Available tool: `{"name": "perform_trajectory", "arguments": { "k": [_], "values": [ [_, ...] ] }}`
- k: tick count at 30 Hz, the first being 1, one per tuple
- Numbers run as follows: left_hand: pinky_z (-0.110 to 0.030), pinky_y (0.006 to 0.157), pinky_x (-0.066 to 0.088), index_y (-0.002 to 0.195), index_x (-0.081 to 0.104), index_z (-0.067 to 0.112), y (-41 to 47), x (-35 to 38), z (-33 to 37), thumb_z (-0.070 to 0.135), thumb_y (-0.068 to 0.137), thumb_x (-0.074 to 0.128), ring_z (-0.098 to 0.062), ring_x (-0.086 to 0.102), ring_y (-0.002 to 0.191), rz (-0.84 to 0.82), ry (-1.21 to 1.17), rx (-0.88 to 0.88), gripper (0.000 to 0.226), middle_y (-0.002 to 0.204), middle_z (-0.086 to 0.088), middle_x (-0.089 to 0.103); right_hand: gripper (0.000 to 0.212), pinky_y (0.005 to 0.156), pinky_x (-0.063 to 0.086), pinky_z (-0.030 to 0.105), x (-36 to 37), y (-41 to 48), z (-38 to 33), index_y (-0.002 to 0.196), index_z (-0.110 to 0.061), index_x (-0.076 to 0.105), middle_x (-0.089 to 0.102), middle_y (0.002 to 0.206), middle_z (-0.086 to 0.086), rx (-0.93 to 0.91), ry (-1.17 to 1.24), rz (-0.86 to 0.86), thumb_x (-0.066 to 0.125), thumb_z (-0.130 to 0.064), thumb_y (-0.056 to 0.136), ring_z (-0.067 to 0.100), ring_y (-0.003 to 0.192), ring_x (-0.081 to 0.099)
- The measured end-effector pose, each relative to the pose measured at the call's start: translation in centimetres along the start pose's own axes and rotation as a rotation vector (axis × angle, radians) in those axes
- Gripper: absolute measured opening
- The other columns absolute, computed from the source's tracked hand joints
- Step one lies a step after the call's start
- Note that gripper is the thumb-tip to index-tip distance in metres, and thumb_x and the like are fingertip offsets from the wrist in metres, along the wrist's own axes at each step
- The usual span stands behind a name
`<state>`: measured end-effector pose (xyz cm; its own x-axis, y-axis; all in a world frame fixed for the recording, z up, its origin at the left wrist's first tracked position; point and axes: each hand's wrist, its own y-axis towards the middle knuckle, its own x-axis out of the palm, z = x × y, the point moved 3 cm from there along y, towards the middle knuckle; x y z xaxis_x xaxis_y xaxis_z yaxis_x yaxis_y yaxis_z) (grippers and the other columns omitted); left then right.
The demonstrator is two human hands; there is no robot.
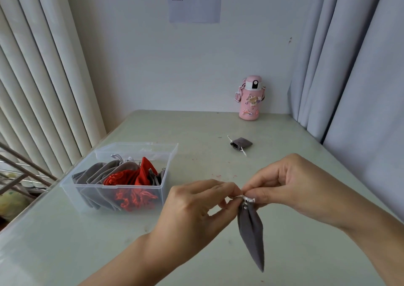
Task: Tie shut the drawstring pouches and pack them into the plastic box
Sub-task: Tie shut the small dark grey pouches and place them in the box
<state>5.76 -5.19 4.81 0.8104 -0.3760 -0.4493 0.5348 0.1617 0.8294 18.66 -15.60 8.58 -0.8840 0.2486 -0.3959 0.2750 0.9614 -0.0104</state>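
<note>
I logged one pale green table (87, 242), bearing: clear plastic box (70, 189); loose grey pouch (241, 143), right of the box, farther back; pink bottle (250, 102), upright, beyond the box's right.

Left grip (196, 207), right grip (282, 180) raised, fingertips meeting; both pinch drawstring (246, 198)

Soft, even daylight, cool in tone, moderately bright. Strongest at the left, where the cream curtain (43, 78) glows warm; the grey drape (349, 67) on the right reads duller and bluish. Shadows faint and soft-edged on the bench (196, 132), slightly darker under the plastic box (135, 152). Mild sheen on the bench's near-left corner and along the box rim. Wide lens bows the curtain folds at both edges. Detail soft throughout; print on the wall sheet (194, 1) is unreadable.
</note>
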Motion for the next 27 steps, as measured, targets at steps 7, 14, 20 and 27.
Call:
{"name": "perform_trajectory", "arguments": {
  "k": [7,14,20,27],
  "values": [
    [-0.022,0.06,0.051,0.078,0.072,0.011,0.6,-0.6,0.1,0.02,0.083,0.068,-0.007,0.064,0.064,-0.005,-0.213,-0.085,0.011,0.071,0.006,0.067,0.011,0.065,0.053,0.02,-0.2,-0.2,-1.1,0.078,-0.014,0.078,0.074,0.071,0.007,-0.159,-0.003,-0.024,0.07,-0.014,0.07,0.015,0.065,0.07],
    [-0.017,0.069,0.051,0.089,0.069,0.008,0.9,-0.9,0.5,0.011,0.083,0.069,-0.007,0.065,0.074,-0.024,-0.175,0.123,0.006,0.083,0.003,0.068,0.011,0.061,0.054,0.021,-0.1,-1.1,-0.7,0.073,-0.007,0.077,0.072,0.068,0.014,-0.136,0.191,-0.049,0.07,-0.008,0.065,0.02,0.061,0.069],
    [-0.021,0.069,0.054,0.091,0.07,0.007,1.2,-1.2,0.3,0.012,0.083,0.067,-0.006,0.068,0.078,0.027,-0.19,0.102,0.01,0.086,0.003,0.07,0.01,0.064,0.053,0.014,0.0,-2.1,-1.5,0.074,-0.026,0.077,0.072,0.067,-0.007,-0.371,-0.186,0.166,0.079,-0.017,0.07,0.008,0.063,0.07],
    [-0.025,0.067,0.053,0.096,0.066,0.006,1.5,-1.7,1.4,0.011,0.085,0.066,-0.015,0.067,0.075,0.021,-0.19,0.224,0.012,0.088,-0.002,0.069,0.01,0.059,0.052,0.018,0.2,-2.2,-1.2,0.073,-0.008,0.076,0.071,0.065,0.007,-0.252,0.254,-0.042,0.068,-0.01,0.069,0.014,0.058,0.067]
  ]
}}
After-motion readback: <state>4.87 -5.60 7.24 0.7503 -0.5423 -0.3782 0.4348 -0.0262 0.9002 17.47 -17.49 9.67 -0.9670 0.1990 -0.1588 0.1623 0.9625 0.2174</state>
